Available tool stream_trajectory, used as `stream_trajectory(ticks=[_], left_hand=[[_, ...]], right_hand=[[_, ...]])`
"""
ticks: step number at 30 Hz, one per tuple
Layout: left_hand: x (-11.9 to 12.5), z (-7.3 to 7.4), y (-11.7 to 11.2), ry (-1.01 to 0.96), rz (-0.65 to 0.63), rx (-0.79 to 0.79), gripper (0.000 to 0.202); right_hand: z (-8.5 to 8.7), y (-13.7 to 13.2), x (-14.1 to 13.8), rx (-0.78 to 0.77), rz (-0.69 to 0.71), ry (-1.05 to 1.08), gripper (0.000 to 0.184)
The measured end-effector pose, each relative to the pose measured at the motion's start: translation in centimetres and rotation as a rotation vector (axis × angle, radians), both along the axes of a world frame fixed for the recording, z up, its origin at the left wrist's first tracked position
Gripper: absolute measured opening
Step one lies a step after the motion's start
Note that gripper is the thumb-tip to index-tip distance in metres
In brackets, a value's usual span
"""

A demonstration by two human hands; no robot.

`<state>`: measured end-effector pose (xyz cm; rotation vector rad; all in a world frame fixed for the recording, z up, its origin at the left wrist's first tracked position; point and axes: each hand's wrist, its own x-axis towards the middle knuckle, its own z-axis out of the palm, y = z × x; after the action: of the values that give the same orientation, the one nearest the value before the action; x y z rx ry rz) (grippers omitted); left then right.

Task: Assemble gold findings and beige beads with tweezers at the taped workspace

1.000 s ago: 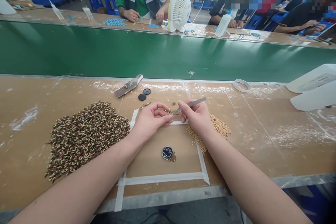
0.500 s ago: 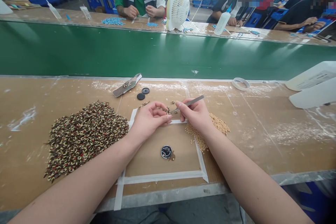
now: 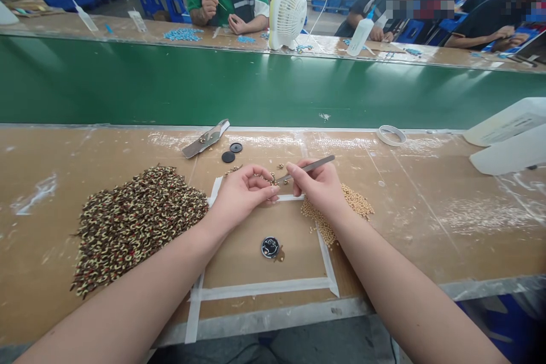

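My left hand (image 3: 243, 193) is curled shut, pinching a small brown and cream part (image 3: 270, 178) between thumb and fingers. My right hand (image 3: 319, 186) grips metal tweezers (image 3: 307, 167), and their tip meets that part at my left fingertips. Both hands hover over the far edge of a white taped rectangle (image 3: 264, 287) on the brown bench. A big heap of mixed brown, cream and red parts (image 3: 132, 222) lies to the left. Under my right wrist sits a pile of small tan beads (image 3: 356, 205). A round black cap (image 3: 270, 247) lies inside the rectangle.
A metal scoop (image 3: 205, 140), two black discs (image 3: 231, 152) and a tape roll (image 3: 391, 135) lie near the green conveyor belt (image 3: 256, 88). White trays (image 3: 507, 139) stand at the right. Across the belt, other people work beside a white fan (image 3: 288, 8) and a squeeze bottle (image 3: 358, 37).
My hands have stayed almost still, with the tweezers shifting slightly at my left fingertips. Across the belt, the person in green has raised one hand from the table.
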<state>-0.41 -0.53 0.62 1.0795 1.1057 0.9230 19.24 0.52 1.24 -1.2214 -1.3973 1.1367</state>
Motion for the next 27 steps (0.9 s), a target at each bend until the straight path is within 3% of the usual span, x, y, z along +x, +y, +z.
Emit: stream_trajectory(ticks=[11,16,21,24,27], left_hand=[[-0.3,0.4,-0.1,0.127,-0.031,0.12,0.025],[-1.0,1.1,0.2,0.138,0.027,0.162,0.026],[-2.6,2.4,1.2,0.158,0.173,0.227,0.032],[-3.5,2.9,1.8,0.333,0.204,0.281,0.033],[-4.4,2.8,2.2,0.68,0.111,0.359,0.031]], right_hand=[[-0.6,0.8,0.3,0.028,-0.096,0.151,0.037],[-0.7,1.0,0.4,0.018,-0.106,0.197,0.034],[-0.6,1.1,0.7,0.03,-0.117,0.237,0.036],[-0.6,1.3,1.0,0.016,-0.132,0.273,0.034],[-0.7,1.6,1.2,-0.004,-0.15,0.266,0.034]])
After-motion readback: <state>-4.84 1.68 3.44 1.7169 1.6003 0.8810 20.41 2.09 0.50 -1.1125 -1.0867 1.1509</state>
